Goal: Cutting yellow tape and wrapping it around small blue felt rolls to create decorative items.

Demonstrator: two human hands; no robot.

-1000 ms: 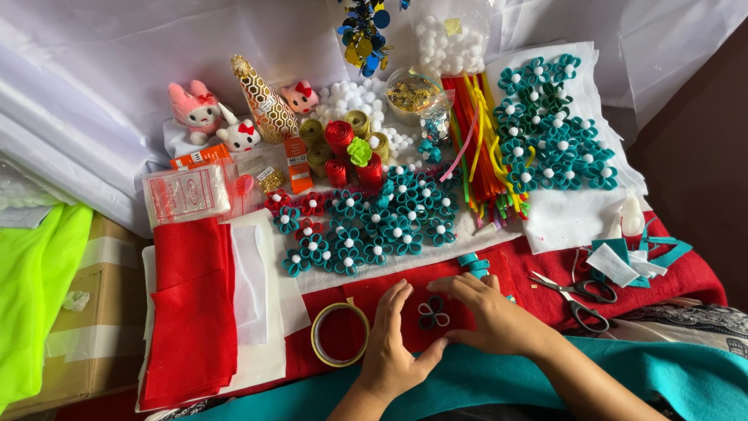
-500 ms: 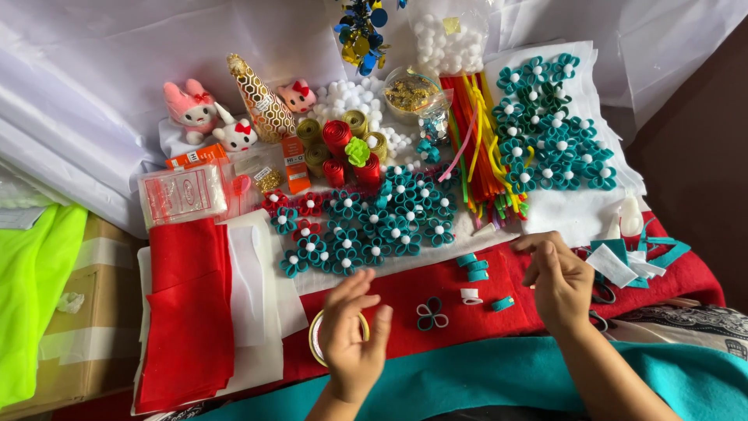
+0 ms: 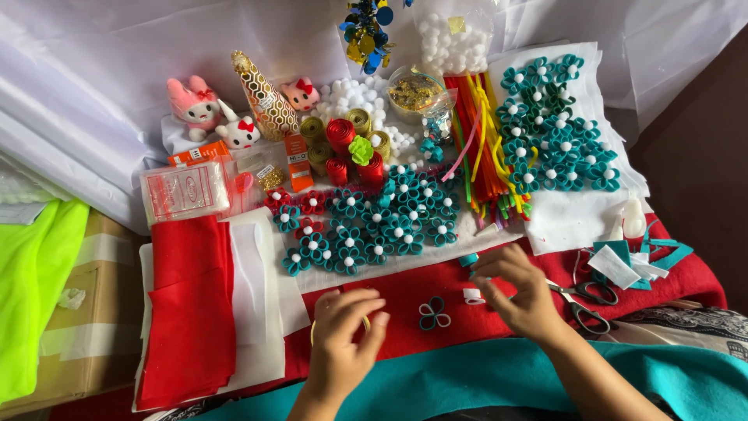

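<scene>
Nearest the camera, a teal felt sheet (image 3: 467, 382) lies across the lower edge, with both forearms reaching over it. The left hand (image 3: 343, 343) rests over a yellow-rimmed tape ring (image 3: 315, 331), fingers curled together on top of it and hiding most of the ring; whether it grips the ring cannot be told. The right hand (image 3: 518, 292) hovers just above the red felt tabletop cover (image 3: 405, 296), its fingertips pinched together near a small white loop of felt strip (image 3: 473, 296); whether they clamp anything cannot be told. Between the two hands, apart from both, lies a small teal four-petal felt flower (image 3: 434, 313). Just right of the right hand lie black-handled scissors (image 3: 584, 300), and beyond them teal and white felt scraps (image 3: 631, 261). To the left sit folded red felt pieces (image 3: 191, 304) on white felt. Farther back spreads a cluster of teal and red flowers with white pompom centres (image 3: 374, 218), then coloured pipe cleaners (image 3: 483, 132), rolled felt roses (image 3: 343, 140) and small plush toys (image 3: 210, 113).
</scene>
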